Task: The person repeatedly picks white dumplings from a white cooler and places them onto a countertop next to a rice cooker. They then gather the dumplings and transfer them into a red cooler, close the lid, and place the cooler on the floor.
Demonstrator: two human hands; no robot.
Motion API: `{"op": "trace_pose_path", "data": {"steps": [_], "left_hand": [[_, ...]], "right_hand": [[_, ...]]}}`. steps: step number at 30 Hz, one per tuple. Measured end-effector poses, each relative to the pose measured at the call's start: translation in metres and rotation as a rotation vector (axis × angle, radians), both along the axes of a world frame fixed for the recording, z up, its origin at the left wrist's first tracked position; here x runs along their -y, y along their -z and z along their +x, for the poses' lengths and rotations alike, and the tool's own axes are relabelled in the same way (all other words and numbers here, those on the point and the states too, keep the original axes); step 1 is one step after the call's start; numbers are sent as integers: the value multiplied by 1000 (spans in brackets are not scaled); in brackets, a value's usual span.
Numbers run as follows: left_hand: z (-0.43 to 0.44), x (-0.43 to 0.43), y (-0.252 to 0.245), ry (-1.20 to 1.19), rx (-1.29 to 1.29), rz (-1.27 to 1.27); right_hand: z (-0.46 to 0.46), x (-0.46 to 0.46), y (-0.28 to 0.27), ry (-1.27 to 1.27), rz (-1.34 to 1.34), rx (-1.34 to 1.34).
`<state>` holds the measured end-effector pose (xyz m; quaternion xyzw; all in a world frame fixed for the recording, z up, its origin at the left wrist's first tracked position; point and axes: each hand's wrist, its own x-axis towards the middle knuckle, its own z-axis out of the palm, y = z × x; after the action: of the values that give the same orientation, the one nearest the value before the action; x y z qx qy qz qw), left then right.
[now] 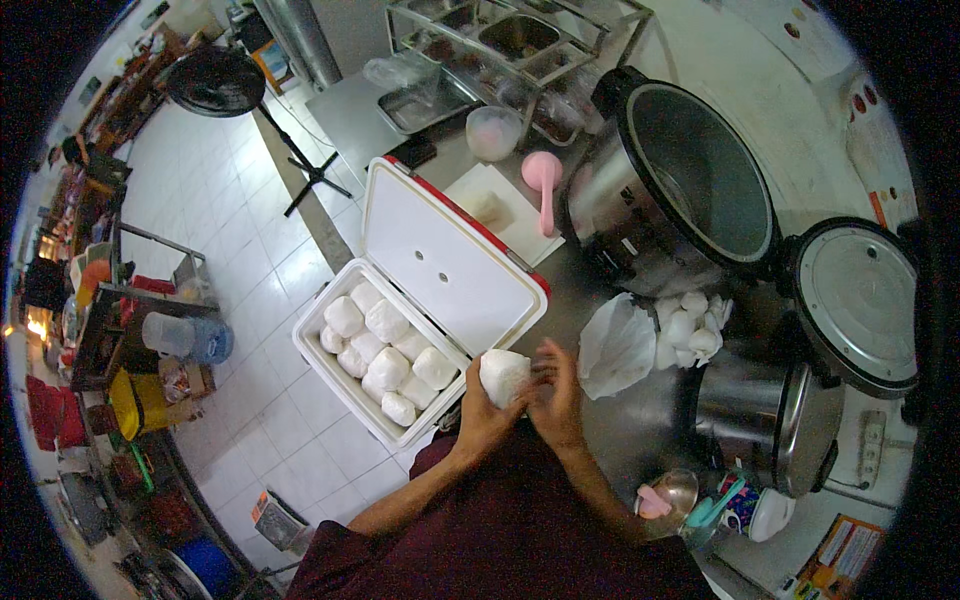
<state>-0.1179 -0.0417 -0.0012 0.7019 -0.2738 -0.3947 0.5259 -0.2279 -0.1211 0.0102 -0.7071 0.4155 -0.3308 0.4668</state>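
My left hand [480, 412] is closed around a white wrapped bundle [505, 376], rounded and papery, its contents hidden. Close against the bundle's right side is my right hand [559, 394], fingers apart and blurred by motion; whether they touch the wrapping is hard to tell. Just left of my hands stands a white cooler box [306, 339], packed with several similar white bundles [388, 367]. Its red-edged lid [457, 259] is raised and leans back. On the steel counter [555, 300] to my right lie a sheet of white paper [619, 346] and a heap of small white packets [690, 326].
A large cooker [630, 202] with its lid [855, 300] swung back stands beyond the packets, near a second metal pot [750, 420]. A pink ladle [546, 187] rests by stacked paper [487, 202]. Left are a tiled floor [285, 405] and a pedestal fan [217, 82].
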Motion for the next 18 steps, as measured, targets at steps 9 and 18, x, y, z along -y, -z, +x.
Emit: {"op": "trace_pose_path", "data": {"steps": [9,18], "left_hand": [[5,0,6,138,-25,-41],[1,3,2,189,-9,11]], "right_hand": [[2,8,-3,-58,332,80],[-8,11,4,-21,380,101]]}}
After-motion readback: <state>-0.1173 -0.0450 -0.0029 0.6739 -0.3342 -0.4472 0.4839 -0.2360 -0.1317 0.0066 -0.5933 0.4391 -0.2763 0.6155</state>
